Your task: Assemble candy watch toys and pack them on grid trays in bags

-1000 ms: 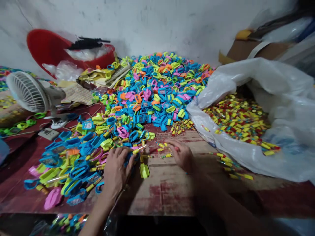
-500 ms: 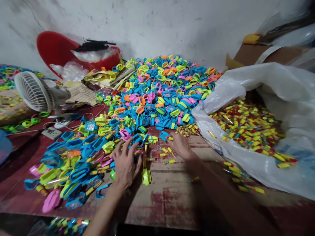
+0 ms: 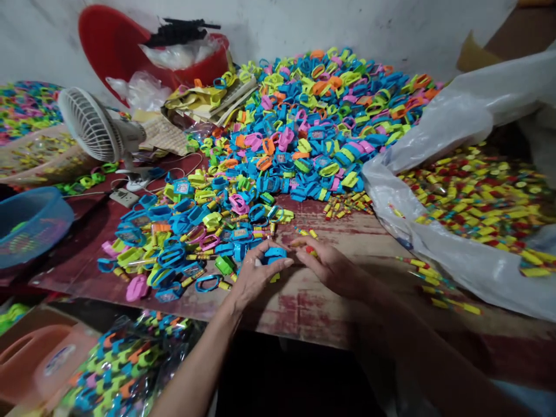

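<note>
My left hand (image 3: 256, 272) is closed on a blue plastic toy watch (image 3: 275, 253) just above the near part of the table. Close on its right, my right hand (image 3: 325, 263) has its fingers bent around a small yellow-and-red tube (image 3: 310, 249), only partly visible. Loose toy watches (image 3: 171, 255) in blue, yellow and pink lie to the left, mixed with small tubes. A taller heap of toy watches (image 3: 304, 133) rises behind the hands. A few small tubes (image 3: 347, 204) lie beyond my right hand.
On the right, a white plastic sack (image 3: 393, 200) lies open, full of yellow tubes. A white fan (image 3: 91, 124), a power strip (image 3: 124, 197) and a blue basket (image 3: 35, 226) stand left. Behind the fan is a red tub (image 3: 102, 40). Bagged watches (image 3: 113, 370) lie below the table edge.
My left hand has left the pile and moved right, now with a blue toy watch. My right hand has drawn back beside it from the far watch. The view has shifted down and left.
</note>
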`<move>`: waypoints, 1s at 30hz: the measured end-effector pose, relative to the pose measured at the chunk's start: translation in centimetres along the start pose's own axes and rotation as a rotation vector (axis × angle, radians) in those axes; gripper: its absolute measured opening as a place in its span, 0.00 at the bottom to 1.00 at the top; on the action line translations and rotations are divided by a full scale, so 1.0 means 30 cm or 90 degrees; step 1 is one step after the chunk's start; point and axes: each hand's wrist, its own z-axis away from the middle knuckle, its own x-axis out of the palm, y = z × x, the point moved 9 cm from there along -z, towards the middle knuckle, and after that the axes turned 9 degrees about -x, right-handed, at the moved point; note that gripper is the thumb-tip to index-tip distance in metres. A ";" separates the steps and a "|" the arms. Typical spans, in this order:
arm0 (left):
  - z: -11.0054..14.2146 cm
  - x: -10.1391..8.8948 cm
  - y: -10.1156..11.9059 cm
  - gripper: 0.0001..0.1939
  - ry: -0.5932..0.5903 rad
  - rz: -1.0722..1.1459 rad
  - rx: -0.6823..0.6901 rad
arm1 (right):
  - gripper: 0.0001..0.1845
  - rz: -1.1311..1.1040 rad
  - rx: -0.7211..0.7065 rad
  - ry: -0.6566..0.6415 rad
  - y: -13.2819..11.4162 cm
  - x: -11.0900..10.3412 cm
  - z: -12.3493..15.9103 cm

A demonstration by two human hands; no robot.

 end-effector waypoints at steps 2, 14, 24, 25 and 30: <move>0.017 -0.005 -0.020 0.18 0.004 0.008 -0.033 | 0.15 0.009 -0.016 -0.035 -0.016 0.028 0.003; 0.022 0.002 -0.039 0.16 0.020 0.008 -0.015 | 0.18 0.059 -0.058 -0.064 -0.012 0.050 0.007; 0.021 0.012 -0.063 0.20 0.004 0.058 -0.071 | 0.08 -0.011 -0.045 0.089 -0.007 -0.023 0.001; 0.023 0.010 -0.063 0.21 0.007 0.054 -0.069 | 0.07 -0.002 -0.056 0.086 -0.014 -0.024 0.004; 0.034 0.006 -0.068 0.18 0.020 0.023 -0.031 | 0.09 -0.001 -0.069 0.088 -0.023 -0.023 0.016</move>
